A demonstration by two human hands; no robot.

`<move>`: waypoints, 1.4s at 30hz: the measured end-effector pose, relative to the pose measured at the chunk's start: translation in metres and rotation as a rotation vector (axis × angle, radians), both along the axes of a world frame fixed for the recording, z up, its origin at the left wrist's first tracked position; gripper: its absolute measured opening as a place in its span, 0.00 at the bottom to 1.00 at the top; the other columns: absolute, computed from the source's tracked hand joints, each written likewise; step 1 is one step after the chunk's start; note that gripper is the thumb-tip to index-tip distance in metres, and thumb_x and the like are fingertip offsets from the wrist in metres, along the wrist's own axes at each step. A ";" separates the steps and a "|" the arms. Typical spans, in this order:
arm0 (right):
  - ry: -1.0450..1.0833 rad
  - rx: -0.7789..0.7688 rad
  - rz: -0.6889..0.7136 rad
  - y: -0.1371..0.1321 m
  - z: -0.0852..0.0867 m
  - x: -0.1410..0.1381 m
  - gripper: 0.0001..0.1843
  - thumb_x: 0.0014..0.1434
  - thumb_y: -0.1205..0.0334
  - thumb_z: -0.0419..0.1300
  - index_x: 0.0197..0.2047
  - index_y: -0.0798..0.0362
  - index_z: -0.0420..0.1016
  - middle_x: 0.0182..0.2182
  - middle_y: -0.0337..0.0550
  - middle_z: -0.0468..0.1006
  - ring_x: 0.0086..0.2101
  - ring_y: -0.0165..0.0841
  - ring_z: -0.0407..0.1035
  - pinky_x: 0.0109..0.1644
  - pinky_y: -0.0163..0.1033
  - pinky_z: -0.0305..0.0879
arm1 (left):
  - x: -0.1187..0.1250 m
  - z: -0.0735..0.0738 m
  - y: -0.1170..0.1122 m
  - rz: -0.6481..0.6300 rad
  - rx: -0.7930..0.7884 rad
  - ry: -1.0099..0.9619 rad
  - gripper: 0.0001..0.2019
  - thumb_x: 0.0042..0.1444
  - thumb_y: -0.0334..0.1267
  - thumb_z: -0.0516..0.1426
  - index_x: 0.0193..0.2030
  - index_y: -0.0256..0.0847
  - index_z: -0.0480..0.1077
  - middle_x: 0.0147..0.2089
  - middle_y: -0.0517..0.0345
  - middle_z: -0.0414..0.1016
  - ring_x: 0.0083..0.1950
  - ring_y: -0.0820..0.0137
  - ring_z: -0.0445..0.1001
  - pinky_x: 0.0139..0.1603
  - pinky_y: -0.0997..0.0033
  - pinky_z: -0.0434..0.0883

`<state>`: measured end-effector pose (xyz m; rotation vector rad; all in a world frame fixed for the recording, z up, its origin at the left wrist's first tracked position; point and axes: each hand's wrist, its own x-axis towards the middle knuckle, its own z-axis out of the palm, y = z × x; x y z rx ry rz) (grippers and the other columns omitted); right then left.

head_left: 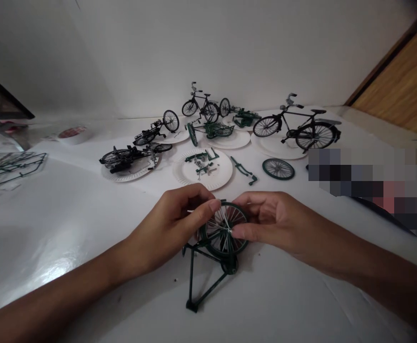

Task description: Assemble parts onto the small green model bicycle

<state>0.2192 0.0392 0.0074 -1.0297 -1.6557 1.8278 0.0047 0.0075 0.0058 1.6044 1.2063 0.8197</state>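
Note:
Both hands hold a dark green model bicycle frame (210,289) with a spoked wheel (213,240) at its upper end. My left hand (180,221) pinches the wheel's upper left rim, thumb on top near a thin silver piece (224,216) that crosses the spokes. At the hub, the thumb of my right hand (269,216) presses on the silver end of that piece, while its other fingers curl behind the right rim. The triangular tubes of the frame point down toward me. What the hidden fingertips touch behind the wheel cannot be seen.
Beyond my hands, a paper plate (180,172) holds small green and silver parts. To its right lie a green fork-like part (242,169) and a loose wheel (278,169). Several model bicycles, one a black bicycle (297,126), stand farther back. Green sprues (12,166) lie left.

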 end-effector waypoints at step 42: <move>-0.043 0.524 -0.044 -0.023 0.001 -0.007 0.20 0.65 0.60 0.59 0.59 0.42 0.66 0.53 0.41 0.76 0.51 0.34 0.73 0.55 0.38 0.72 | -0.007 0.013 -0.004 -0.090 0.521 0.403 0.08 0.64 0.42 0.57 0.45 0.41 0.67 0.39 0.58 0.74 0.39 0.69 0.69 0.44 0.67 0.65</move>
